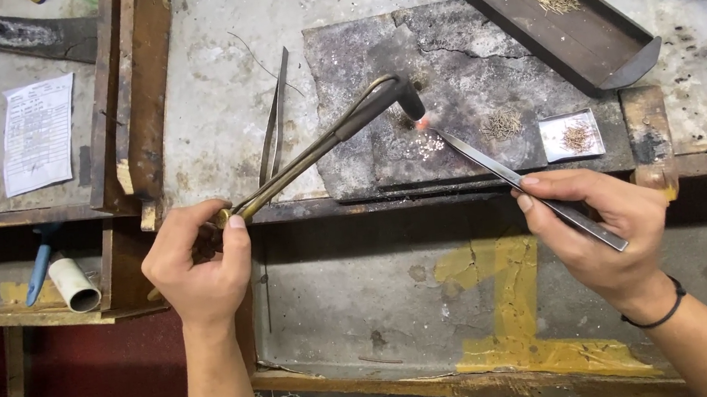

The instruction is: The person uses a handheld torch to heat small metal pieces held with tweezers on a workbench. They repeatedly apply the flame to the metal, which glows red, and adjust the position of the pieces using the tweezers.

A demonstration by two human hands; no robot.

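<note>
Brass torch [321, 144] clamped in my left hand [197, 269], its flame glowing on the charred soldering block [447, 81]; my right hand [600, 223] pinches steel tweezers [520, 178] tipped beside the glow. White printed paper slip [38, 132] lies far left.
</note>
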